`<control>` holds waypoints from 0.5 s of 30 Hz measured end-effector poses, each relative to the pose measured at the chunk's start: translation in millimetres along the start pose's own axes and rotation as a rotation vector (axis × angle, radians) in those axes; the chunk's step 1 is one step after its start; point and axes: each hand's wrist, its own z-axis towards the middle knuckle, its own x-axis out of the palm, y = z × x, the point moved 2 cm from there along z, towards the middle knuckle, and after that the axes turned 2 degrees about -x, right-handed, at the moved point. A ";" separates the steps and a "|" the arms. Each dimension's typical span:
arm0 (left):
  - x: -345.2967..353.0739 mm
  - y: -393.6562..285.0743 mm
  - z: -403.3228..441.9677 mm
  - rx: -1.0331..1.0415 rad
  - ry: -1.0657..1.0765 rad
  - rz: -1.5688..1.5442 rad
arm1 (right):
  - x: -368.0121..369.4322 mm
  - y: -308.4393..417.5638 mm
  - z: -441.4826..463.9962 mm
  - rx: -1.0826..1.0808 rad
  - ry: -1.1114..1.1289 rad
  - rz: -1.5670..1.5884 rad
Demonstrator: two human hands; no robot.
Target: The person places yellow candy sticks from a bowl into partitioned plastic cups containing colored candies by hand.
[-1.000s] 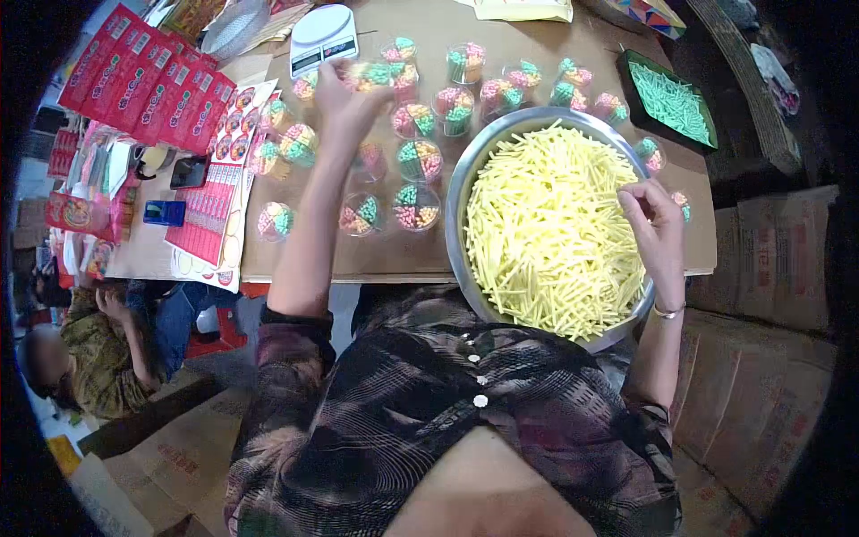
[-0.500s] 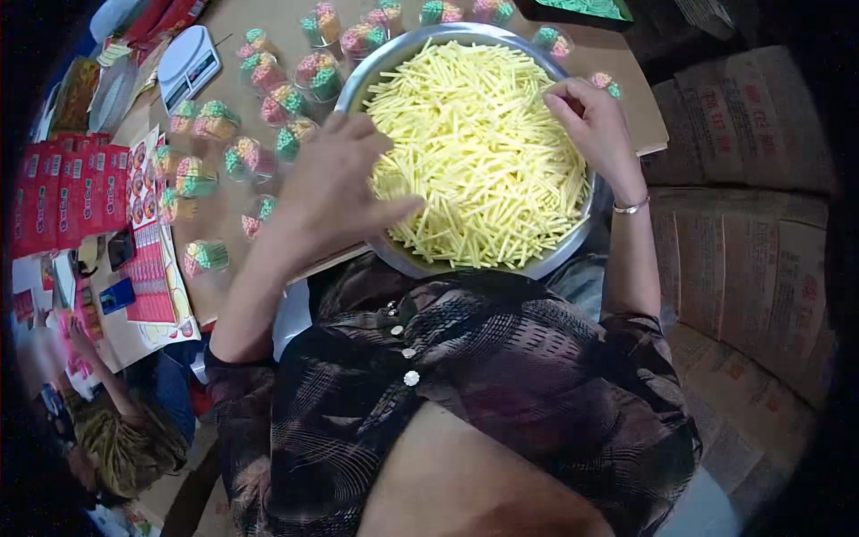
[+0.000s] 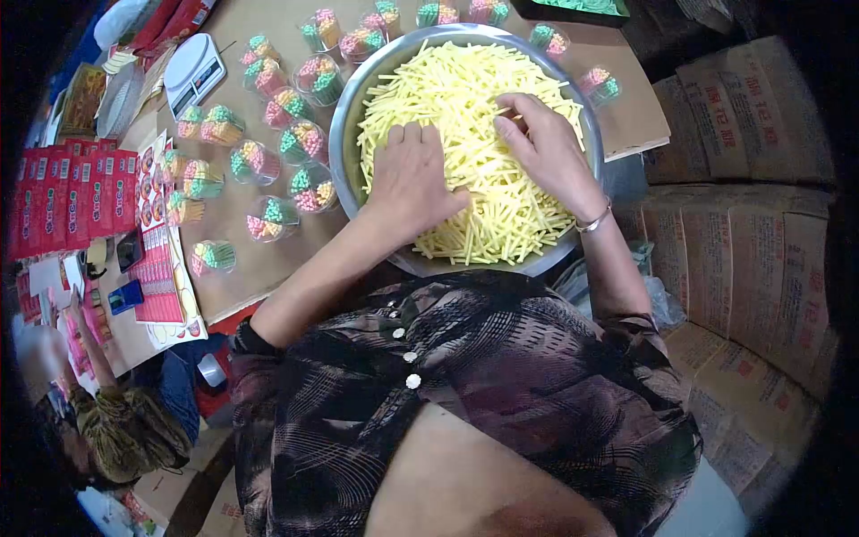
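A wide metal basin (image 3: pixel 343 116) is heaped with thin pale-yellow sticks (image 3: pixel 479 80). My left hand (image 3: pixel 410 179) rests on the left part of the heap, back up, its thumb spread away from the fingers. Those fingertips are partly hidden among the sticks. Over the right part of the heap is my right hand (image 3: pixel 546 148), with its fingers bent and the thumb apart from the index finger. Nothing shows between them. Clear cups (image 3: pixel 306 143) of pink, green and yellow sticks stand left of the basin.
A white kitchen scale (image 3: pixel 192 72) sits at the back left, and red printed packets (image 3: pixel 76 201) lie at the left. Cardboard boxes (image 3: pixel 761 251) are stacked on the right. Another person's sleeve (image 3: pixel 130 434) shows at lower left. A dark tray (image 3: pixel 573 13) holds green sticks.
My left hand has moved right, from over the basin's left rim onto the sticks. My right hand has moved left from the right rim, further over the heap.
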 end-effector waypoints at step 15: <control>-10.1 -2.0 20.5 0.033 -0.006 -0.033 | -3.5 -2.6 -7.6 0.021 -0.095 0.163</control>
